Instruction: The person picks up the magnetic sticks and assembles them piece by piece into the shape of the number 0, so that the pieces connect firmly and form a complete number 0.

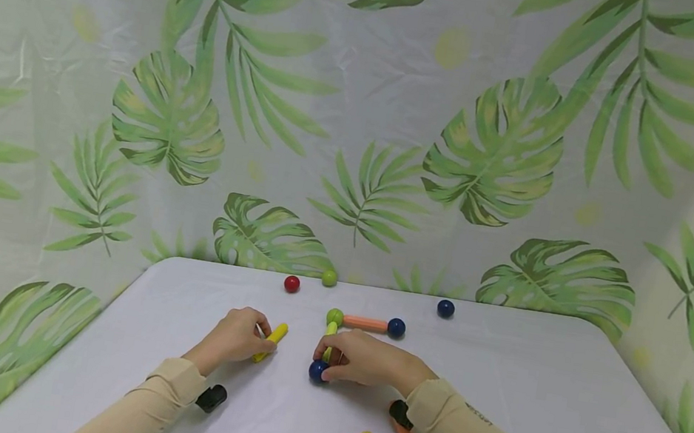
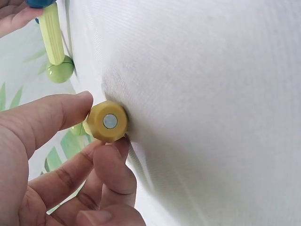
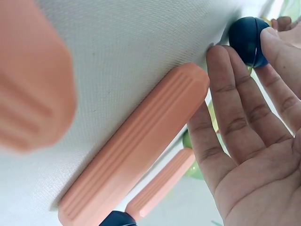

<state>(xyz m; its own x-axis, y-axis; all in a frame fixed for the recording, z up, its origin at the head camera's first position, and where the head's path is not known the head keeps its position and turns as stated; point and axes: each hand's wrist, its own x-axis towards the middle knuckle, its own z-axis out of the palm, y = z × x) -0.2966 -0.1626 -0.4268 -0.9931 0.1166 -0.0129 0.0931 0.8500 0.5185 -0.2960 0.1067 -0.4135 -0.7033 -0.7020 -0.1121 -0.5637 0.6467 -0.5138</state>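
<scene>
Yellow stick (image 1: 280, 332) and blue ball (image 1: 317, 371), each pinched by one hand over the white table (image 1: 173, 295).

In the head view, the left hand (image 1: 238, 335) holds the yellow stick left of the table's middle, and the right hand (image 1: 369, 358) has thumb and finger clamped on the blue ball; this ball sits at the near end of a green stick (image 1: 331, 329), whose far end meets a green ball (image 1: 335, 316), from where an orange stick (image 1: 365, 323) runs to a second blue ball (image 1: 396, 328). In the left wrist view, thumb and fingers press on the yellow stick from opposite sides, and its end shows a round metal disc (image 2: 110, 121). In the right wrist view, the thumb touches the blue ball, and a loose orange stick (image 3: 136, 146) lies on the table beside the fingers (image 3: 230, 103).
</scene>
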